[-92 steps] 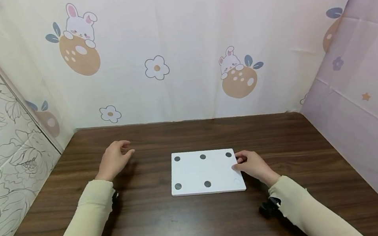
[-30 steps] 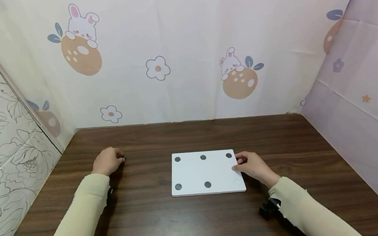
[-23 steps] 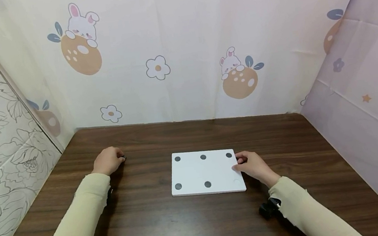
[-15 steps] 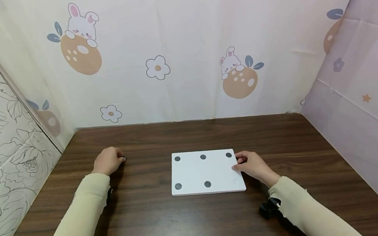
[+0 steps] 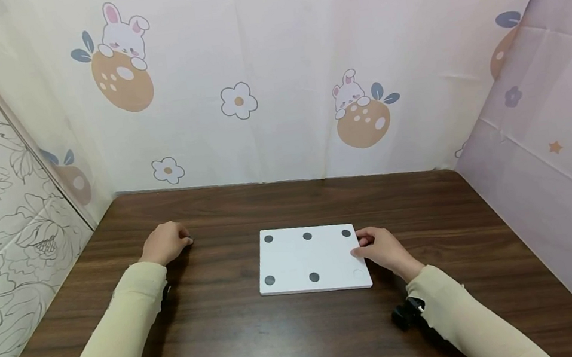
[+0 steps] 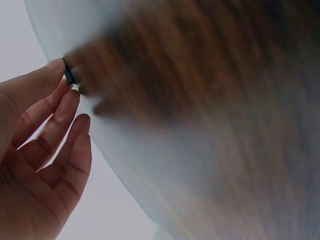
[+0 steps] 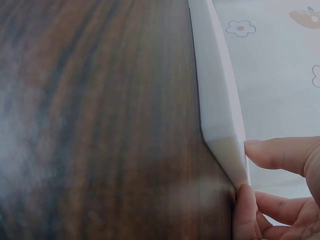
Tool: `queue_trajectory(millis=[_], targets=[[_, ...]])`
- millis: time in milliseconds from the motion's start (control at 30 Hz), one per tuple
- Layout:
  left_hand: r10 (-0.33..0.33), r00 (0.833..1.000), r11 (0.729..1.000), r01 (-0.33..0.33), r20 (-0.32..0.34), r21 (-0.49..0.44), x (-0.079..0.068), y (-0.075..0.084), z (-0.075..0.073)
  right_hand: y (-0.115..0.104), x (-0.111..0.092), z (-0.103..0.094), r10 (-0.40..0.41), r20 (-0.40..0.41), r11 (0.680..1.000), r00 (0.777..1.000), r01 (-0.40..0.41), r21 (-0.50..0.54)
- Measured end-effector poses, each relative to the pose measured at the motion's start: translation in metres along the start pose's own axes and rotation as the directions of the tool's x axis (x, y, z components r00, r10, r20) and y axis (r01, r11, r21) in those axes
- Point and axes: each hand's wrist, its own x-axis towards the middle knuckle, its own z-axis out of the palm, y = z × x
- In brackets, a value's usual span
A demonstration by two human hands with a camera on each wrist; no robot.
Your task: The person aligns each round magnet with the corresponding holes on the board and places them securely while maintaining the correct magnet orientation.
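Note:
In the head view my left hand [image 5: 164, 243] rests low at the left of the table. Its thumb and fingertips pinch a small, thin dark disc [image 6: 69, 72], seen nearly edge-on in the left wrist view. A white rectangular board [image 5: 288, 256] lies flat right of centre, with several dark round spots and a faint pale circle in its near right corner. My right hand [image 5: 386, 249] grips the board's right edge. Its thumb lies over the top face, while a finger touches the side edge in the right wrist view.
The dark wood-grain table [image 5: 231, 342] reaches back to a patterned curtain [image 5: 279, 46]. Patterned panels border it on the left and right. A black device [image 5: 406, 314] is strapped at the right wrist.
About three seconds ago my left hand was raised with its fingers apart. It has since come down to the table and pinched the dark disc. Board and right hand have stayed put.

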Motion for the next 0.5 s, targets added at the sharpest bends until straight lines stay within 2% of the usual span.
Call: queue_trajectory(millis=[233,500], targets=[[0.011,1.0,1.0,-0.011,0.009,-0.015,-0.003,0.007,0.001,0.0,0.0,0.0,-0.004,-0.007,1.0,1.0,0.004,-0.003],[0.039,0.999,0.999,-0.039,-0.009,-0.037,-0.006,0.019,0.0,0.001,0.001,0.0,-0.007,-0.002,1.0,1.0,0.007,-0.008]])
